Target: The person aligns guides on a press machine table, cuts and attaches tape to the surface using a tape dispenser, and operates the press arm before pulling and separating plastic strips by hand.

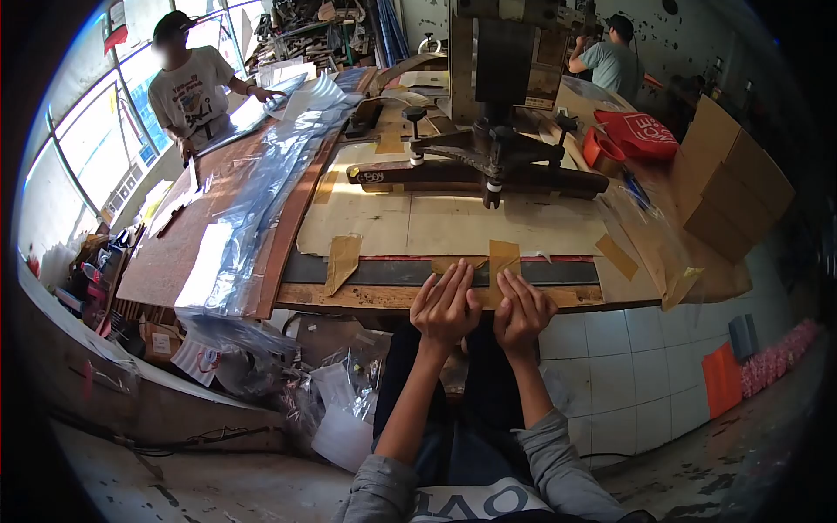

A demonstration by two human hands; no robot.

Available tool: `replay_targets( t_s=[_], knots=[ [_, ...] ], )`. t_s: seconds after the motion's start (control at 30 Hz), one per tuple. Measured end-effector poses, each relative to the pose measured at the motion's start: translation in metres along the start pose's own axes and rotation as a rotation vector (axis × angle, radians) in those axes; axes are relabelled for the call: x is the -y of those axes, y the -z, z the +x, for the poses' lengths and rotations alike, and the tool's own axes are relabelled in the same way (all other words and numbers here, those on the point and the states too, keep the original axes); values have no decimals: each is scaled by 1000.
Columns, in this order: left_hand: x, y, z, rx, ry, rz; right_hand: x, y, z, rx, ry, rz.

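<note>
At the front edge of the worktable, my left hand (446,307) lies palm down with its fingers stretched forward. Its fingertips rest on a strip of brown tape (445,262) over a dark band (397,272). Close beside it, my right hand (523,315) also reaches forward, fingers extended at the lower end of an upright piece of tape (504,253). Nothing shows in either hand, though the undersides are hidden. Beyond them lies a pale board (375,228), under a heavy metal press (493,152) with a long dark bar (540,181).
Clear plastic sheets (261,187) run along the left table. A person (192,91) stands there with a hand on the plastic; another person (615,61) is at the back right. On the right are a cardboard box (728,174), a red bag (641,135) and a tape roll (602,152).
</note>
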State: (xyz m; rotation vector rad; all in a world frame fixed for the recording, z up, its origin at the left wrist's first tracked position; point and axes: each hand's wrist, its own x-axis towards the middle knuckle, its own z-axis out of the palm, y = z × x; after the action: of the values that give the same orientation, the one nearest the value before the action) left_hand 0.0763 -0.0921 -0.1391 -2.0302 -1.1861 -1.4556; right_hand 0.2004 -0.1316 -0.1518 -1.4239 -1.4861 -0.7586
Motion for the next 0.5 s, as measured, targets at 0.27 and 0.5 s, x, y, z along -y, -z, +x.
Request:
replay_targets(
  t_s=[0.27, 0.5],
  knots=[
    [-1, 6, 2, 81, 24, -60, 2, 6, 5, 52, -25, 34],
    [8, 35, 19, 406, -2, -219, -27, 30, 57, 349, -63, 325]
  ],
)
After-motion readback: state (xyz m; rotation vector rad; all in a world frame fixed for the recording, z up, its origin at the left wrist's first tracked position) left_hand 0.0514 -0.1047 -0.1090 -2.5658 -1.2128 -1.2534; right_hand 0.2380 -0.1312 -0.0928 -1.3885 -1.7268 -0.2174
